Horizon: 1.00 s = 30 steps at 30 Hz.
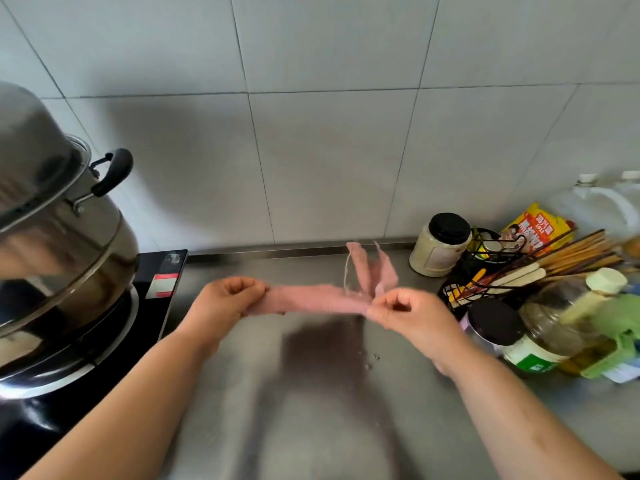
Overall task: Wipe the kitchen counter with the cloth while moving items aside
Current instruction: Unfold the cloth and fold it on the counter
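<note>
A pink cloth [318, 298] is stretched in the air above the steel counter [311, 393], held between both hands. My left hand [225, 299] pinches its left end with closed fingers. My right hand [408, 311] pinches the right end, where loose corners and a frayed thread stick upward. The cloth throws a dark shadow on the counter below. A few small crumbs lie on the counter just right of that shadow.
A large steel pot [59, 244] with a lid stands on a black cooktop [162, 282] at the left. At the right crowd jars [438, 244], a black wire rack of chopsticks [491, 271], bottles [550, 327], a yellow packet [540, 228] and white jugs [595, 206]. Tiled wall behind.
</note>
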Tool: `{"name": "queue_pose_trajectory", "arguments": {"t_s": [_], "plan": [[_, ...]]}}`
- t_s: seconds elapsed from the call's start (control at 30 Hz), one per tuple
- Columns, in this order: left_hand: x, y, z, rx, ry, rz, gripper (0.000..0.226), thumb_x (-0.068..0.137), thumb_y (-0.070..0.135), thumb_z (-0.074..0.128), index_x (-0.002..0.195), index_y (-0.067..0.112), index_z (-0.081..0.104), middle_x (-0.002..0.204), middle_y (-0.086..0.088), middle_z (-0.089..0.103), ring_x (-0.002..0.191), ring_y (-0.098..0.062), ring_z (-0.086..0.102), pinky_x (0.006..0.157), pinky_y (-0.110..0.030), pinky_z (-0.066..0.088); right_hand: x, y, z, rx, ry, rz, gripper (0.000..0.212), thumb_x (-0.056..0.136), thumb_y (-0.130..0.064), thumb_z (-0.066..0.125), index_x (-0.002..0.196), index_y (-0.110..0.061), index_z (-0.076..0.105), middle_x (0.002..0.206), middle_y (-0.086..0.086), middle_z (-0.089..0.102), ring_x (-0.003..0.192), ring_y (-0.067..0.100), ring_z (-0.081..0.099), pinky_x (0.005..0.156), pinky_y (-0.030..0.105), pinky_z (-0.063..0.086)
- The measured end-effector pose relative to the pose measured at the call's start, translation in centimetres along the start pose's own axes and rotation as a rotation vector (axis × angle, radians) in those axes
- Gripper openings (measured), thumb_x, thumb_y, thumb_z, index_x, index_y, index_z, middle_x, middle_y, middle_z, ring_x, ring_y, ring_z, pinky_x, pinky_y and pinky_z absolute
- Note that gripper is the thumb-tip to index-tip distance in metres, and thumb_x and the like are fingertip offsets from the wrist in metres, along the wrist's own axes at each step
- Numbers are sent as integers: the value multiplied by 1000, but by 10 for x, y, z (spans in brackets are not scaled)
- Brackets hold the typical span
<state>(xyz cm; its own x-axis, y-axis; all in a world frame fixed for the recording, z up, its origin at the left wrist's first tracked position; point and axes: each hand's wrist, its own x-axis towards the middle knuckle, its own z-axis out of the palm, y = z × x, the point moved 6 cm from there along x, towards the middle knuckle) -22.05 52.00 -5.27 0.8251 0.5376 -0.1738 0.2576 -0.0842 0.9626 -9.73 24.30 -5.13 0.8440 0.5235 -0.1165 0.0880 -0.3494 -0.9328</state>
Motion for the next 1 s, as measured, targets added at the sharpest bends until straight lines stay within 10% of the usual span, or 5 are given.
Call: {"name": "queue_pose_trajectory", "arguments": {"t_s": [0.23,0.43,0.63,0.87,1.0], "plan": [[-37,-138,-9,467,-96,-345,12,75,20,77,66,13,73,54,7,62,53,-7,51,53,-20,39,-38,138,51,-329,-285,538,20,84,-19,62,65,-16,66,63,5,62,50,15,56,54,29,53],[-38,-159,1,609,-65,-394,25,81,32,68,103,23,59,91,-3,70,74,-18,66,64,-24,51,10,108,56,-603,16,256,8,83,-31,67,89,-25,68,97,-2,71,92,20,66,79,29,51],[-25,-164,16,775,-78,-335,38,86,36,61,122,25,57,111,-5,68,88,-26,66,73,-24,49,35,112,101,-807,-131,176,80,87,-30,65,149,-39,14,146,4,30,124,30,47,98,38,43],[-20,-162,7,805,-70,-348,27,73,53,68,72,27,62,73,10,65,66,-9,60,53,-20,39,23,157,31,-656,194,370,24,88,-33,63,93,-10,65,100,15,68,95,32,64,75,33,46],[-18,-154,11,757,-67,-276,29,79,50,64,70,23,57,66,6,62,63,-13,58,53,-24,40,11,163,11,-479,306,346,18,88,-16,63,102,-4,63,110,21,61,99,35,62,86,36,47]]}}
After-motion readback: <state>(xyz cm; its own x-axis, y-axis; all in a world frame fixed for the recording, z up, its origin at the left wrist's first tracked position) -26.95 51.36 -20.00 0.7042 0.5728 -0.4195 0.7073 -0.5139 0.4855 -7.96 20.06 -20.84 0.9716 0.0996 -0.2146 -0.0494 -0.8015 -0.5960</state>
